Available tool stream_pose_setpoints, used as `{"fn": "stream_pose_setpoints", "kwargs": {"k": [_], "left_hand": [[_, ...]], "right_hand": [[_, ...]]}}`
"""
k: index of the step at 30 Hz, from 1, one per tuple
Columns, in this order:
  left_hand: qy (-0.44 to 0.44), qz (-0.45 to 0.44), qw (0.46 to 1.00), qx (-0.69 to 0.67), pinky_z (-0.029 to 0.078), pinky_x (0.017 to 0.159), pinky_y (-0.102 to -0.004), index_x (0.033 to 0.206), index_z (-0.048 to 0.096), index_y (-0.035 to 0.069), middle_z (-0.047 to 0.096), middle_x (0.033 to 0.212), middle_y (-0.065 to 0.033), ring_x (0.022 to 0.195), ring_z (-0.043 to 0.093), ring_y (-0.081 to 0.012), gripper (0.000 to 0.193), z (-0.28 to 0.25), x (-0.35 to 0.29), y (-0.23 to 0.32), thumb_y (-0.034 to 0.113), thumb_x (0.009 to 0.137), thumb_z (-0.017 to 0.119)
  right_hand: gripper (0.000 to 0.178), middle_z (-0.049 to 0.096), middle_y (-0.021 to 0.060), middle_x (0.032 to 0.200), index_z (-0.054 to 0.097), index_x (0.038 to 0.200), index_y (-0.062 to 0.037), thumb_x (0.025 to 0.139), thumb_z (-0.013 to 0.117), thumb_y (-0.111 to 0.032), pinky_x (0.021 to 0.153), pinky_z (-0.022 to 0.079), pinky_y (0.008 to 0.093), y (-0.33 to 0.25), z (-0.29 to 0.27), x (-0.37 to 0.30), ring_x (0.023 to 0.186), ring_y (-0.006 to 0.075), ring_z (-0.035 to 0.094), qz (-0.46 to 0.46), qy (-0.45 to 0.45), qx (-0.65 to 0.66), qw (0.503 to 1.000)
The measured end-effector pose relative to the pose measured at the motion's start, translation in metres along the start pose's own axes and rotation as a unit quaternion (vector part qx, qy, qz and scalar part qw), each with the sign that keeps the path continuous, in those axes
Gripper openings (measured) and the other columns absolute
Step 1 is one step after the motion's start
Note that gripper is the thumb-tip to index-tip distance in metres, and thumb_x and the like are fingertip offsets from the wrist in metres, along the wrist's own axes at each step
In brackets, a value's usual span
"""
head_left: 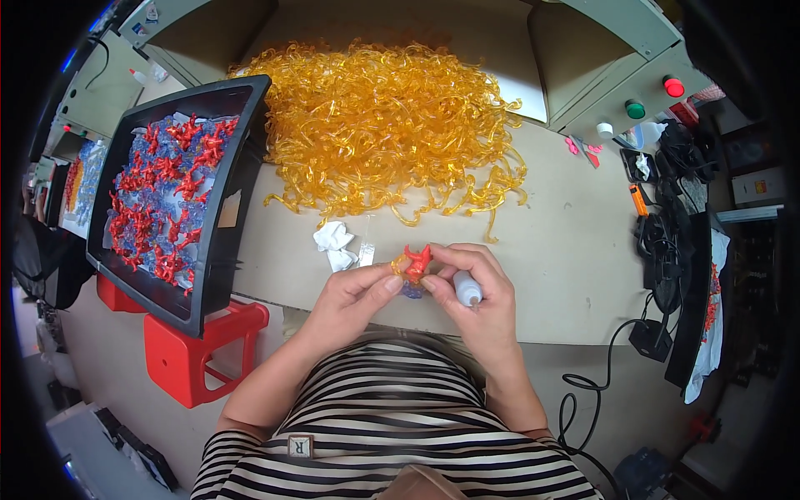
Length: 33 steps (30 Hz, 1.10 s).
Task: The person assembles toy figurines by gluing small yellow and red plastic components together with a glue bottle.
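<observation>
1. At left grip (350,296): near-closed pinch, thumb against forefinger, on a small amber piece (400,265) at the left side of a red figure (418,260).
2. At right grip (485,293): fingertips closed on the red figure from the right; also, in the curl of the same fingers, a small pale bottle (467,285), narrow tip toward the body.
3. Position of red figure: between both hands, above the near part of the bench (575,267). Just below it, partly hidden, a clear bluish part (412,291); exact join impossible to tell.
4. To the left: deep black tray (243,154), tilted in view, with many red figures scattered over clear blue pieces and some white lining.
5. At far right: dark tray (697,304) with a white sheet (717,287) and more red pieces, too small to make out.
6. Across the back of the bench: broad heap of amber strands (383,125), glossy, see-through, curled and tangled; a few loose at the front edge.
7. Between heap and left grip: crumpled white tissue (333,237), soft and creased, beside a thin clear strip (367,252).
8. Below the black tray: smooth red stool (177,354).
</observation>
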<state>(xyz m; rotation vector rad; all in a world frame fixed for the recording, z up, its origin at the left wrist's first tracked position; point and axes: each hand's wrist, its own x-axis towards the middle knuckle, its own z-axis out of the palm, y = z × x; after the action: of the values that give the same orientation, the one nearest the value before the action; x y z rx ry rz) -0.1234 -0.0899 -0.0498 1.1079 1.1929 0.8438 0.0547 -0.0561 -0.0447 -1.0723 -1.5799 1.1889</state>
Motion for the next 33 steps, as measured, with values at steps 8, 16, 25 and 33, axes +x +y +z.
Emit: {"fn": "stream_pose_setpoints", "kwargs": {"k": [8, 16, 25, 33], "left_hand": [[-0.063, -0.035, 0.963, -0.260, 0.049, 0.083, -0.0359, 0.113, 0.054, -0.002, 0.058, 0.107, -0.0110, 0.097, 0.057, -0.0198, 0.029, -0.005, 0.003, -0.009, 0.016, 0.090, 0.048], [-0.103, -0.143, 0.905, -0.388, 0.051, 0.080, -0.0426, 0.103, 0.056, 0.004, 0.059, 0.103, -0.0103, 0.096, 0.058, -0.0208, 0.019, -0.009, 0.010, 0.001, 0.014, 0.086, 0.054], [-0.116, -0.190, 0.892, -0.393, 0.050, 0.083, -0.0410, 0.093, 0.053, 0.006, 0.058, 0.095, -0.0044, 0.094, 0.057, -0.0156, 0.011, -0.004, 0.012, 0.009, 0.012, 0.085, 0.057], [-0.096, -0.145, 0.874, -0.453, 0.046, 0.085, -0.0341, 0.098, 0.052, 0.007, 0.056, 0.101, -0.0049, 0.094, 0.055, -0.0144, 0.016, 0.008, 0.009, 0.003, 0.009, 0.084, 0.058]], "right_hand": [[0.031, 0.055, 0.0065, 0.095, 0.059, 0.102, -0.0027, 0.072, 0.067, 0.002, 0.064, 0.045, 0.0217, -0.003, -0.004, -0.003, 0.070, 0.0093, 0.054, 0.018, -0.033, 0.047, 0.998], [0.031, 0.056, 0.0058, 0.094, 0.059, 0.102, -0.0033, 0.072, 0.067, 0.003, 0.064, 0.044, 0.0215, -0.004, -0.004, -0.004, 0.072, 0.0092, 0.054, 0.015, -0.045, 0.073, 0.996], [0.016, 0.057, 0.0064, 0.083, 0.063, 0.086, -0.0034, 0.071, 0.068, 0.002, 0.063, 0.046, 0.0246, 0.000, -0.008, -0.006, 0.073, 0.0152, 0.057, -0.044, -0.036, 0.031, 0.998], [0.019, 0.056, 0.0091, 0.080, 0.061, 0.079, -0.0029, 0.064, 0.070, 0.005, 0.059, 0.046, 0.0267, -0.003, -0.010, -0.004, 0.070, 0.0196, 0.057, -0.164, 0.017, -0.103, 0.981]]}}
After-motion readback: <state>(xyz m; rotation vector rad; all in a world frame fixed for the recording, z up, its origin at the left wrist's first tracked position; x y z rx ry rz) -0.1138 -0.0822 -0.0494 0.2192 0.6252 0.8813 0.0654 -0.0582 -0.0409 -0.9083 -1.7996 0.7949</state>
